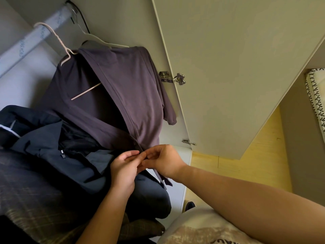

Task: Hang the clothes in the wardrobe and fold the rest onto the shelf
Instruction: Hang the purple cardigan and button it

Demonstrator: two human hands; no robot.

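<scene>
We see a purple-grey garment [123, 81] of soft, matte knit hanging inside the wardrobe on a thin, pale pink hanger [52, 36], whose hook sits over a smooth metal rail [26, 44] printed with lettering. The garment has a wide, flat front band running down its length and a short sleeve hanging limp on the door side. Just behind it a slim white hanger [98, 40] is on the same rail.

Our left hand [123, 169] and right hand [163, 159] meet at the lower end of that front band. Both have their fingers curled in, the tips nearly touching each other, pinching the fabric edge between them. A narrow strip of the same cloth trails out below the hands.

Beside the garment, towards the left, lies a crumpled dark navy jacket [44, 138] of slick, slightly shiny cloth, with a small metal zip pull [63, 154] showing. A checked, woolly fabric [26, 199] lies under it.

The flat, cream wardrobe door [228, 67] stands open, fixed by a shiny steel hinge [171, 78]. Beyond it is a yellow wood-grain floor [255, 155] and a white textile with a black branching pattern [316, 103].
</scene>
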